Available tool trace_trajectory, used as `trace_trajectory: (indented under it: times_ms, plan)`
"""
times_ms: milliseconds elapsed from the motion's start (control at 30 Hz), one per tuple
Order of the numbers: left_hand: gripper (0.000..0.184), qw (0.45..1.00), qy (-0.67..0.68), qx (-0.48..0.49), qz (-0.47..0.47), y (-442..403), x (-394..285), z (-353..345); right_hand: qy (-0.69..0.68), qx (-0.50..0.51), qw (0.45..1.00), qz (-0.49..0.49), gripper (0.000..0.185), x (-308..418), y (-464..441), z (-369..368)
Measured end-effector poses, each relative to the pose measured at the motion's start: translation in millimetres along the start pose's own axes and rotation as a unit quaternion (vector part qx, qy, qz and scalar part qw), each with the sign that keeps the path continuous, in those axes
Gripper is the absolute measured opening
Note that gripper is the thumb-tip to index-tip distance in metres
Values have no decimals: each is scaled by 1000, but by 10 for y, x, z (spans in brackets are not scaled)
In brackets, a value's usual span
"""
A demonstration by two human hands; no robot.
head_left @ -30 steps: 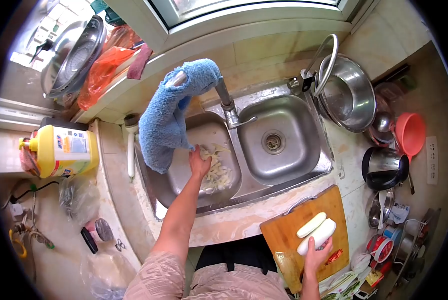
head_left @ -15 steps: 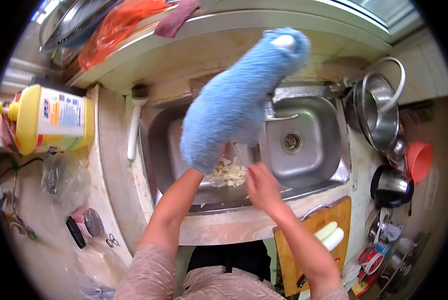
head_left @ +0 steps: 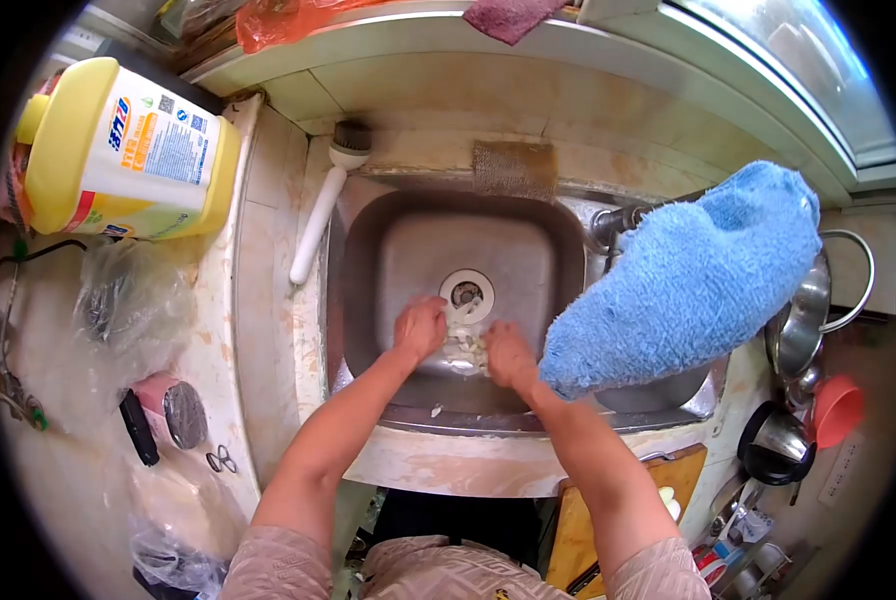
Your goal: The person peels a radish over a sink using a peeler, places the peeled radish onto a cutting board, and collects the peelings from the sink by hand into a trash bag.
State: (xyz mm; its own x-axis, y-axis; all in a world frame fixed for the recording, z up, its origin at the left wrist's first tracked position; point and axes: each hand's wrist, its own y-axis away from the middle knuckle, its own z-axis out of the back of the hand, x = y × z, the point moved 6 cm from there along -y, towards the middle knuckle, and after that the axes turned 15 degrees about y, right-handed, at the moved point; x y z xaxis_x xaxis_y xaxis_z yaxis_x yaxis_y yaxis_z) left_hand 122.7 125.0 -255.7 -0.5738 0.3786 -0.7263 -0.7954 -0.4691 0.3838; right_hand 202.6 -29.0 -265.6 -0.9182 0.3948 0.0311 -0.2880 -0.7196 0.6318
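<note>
My left hand [head_left: 423,325] is in the left sink basin [head_left: 408,250], its fingers curled in against some pale vegetable peels [head_left: 465,350]. Across from it, my right hand [head_left: 511,355] closes on the right edge of the same peels, its fingertips slightly blurred. The peels lie between both hands on the basin floor, just below the drain [head_left: 466,295]. A fluffy blue cloth [head_left: 688,285] looms close to the camera at the right, near my right wrist. It hides most of the right basin and part of the faucet.
A white-handled brush [head_left: 323,215] rests left of the sink, and a yellow jug [head_left: 138,150] stands farther left. A brown scouring pad [head_left: 515,170] lies on the back rim. Metal bowls [head_left: 800,315] are at the right; a wooden cutting board [head_left: 608,500] lies at the front right.
The view has shifted, so the blue cloth now appears farther right and uncovers the left basin and my left hand. The peel pile looks smaller, with both hands drawn in around it.
</note>
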Motion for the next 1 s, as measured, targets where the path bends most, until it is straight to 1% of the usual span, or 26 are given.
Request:
trace_trajectory:
  times_ms: [67, 100, 133, 167, 200, 267, 300, 333, 400, 433, 500, 533, 600, 633, 733, 800, 833, 867, 900, 933, 967, 1000]
  plan:
    - [26, 999, -17, -44, -16, -22, -55, -97, -108, -5, 993, 48, 39, 92, 12, 37]
    - [25, 997, -29, -62, -22, 17, -78, -176, -146, -97, 984, -14, 33, 6, -1, 130]
    - [24, 999, -10, -34, -15, 59, -37, -377, -285, -109, 952, -37, 32, -92, -115, -76]
    - [24, 1000, 7, -6, -6, 111, 43, -620, -419, -118, 898, -59, 31, -244, -308, -495]
    - [24, 999, 24, 21, 0, 147, -19, -674, -347, -110, 930, -52, 31, -257, -342, -522]
    - [27, 988, 28, 141, 53, 203, -21, -726, -195, -100, 975, -36, 29, -279, -401, -558]
    - [28, 976, 31, 201, 78, 222, -80, -714, -143, -128, 980, -55, 29, -199, -238, -59]
    - [27, 983, 32, 155, 90, 151, -61, -589, -89, -154, 981, -72, 29, -156, -155, 258]
    - [25, 991, 32, 66, 114, -3, 62, -283, -92, -221, 971, -25, 29, -103, -213, 342]
    - [26, 991, 9, 66, 115, 7, 142, -261, -95, -251, 963, -1, 29, -52, -170, 351]
    - [27, 991, -38, 58, 113, -41, 267, -216, -29, -97, 992, 76, 29, 80, -189, 188]
    - [28, 988, -4, 116, 100, 32, 297, -361, 4, -17, 994, 111, 28, 137, -155, 78]
    - [29, 970, 61, 227, 67, 217, 193, -607, -9, 10, 990, 139, 29, 143, -111, -38]
    - [32, 955, 117, 258, 84, 284, 140, -640, -16, 25, 988, 152, 29, 124, -78, -93]
    - [35, 974, 76, 210, 31, 280, 50, -212, -82, 21, 994, 64, 29, -129, -112, -1]
    - [35, 925, 69, 357, 113, 586, -259, 172, 19, 9, 1000, 10, 28, -286, -146, -203]
    - [36, 890, 64, 427, 150, 720, -349, 291, -30, -9, 999, -21, 28, -350, -166, -299]
    - [35, 882, 106, 436, 147, 787, -290, 252, -79, -29, 995, -50, 28, -414, -185, -396]
    - [34, 872, 149, 444, 143, 897, -175, 133, -224, -57, 970, -79, 28, -456, -148, -503]
    - [35, 861, 191, 452, 138, 958, -213, 98, -277, -57, 955, -85, 29, -475, -144, -527]
    - [32, 853, 226, 441, 164, 942, -210, 66, -328, -58, 938, -92, 30, -497, -144, -558]
    - [32, 857, 234, 431, 160, 896, -183, 5, -291, -28, 953, -78, 30, -463, -134, -552]
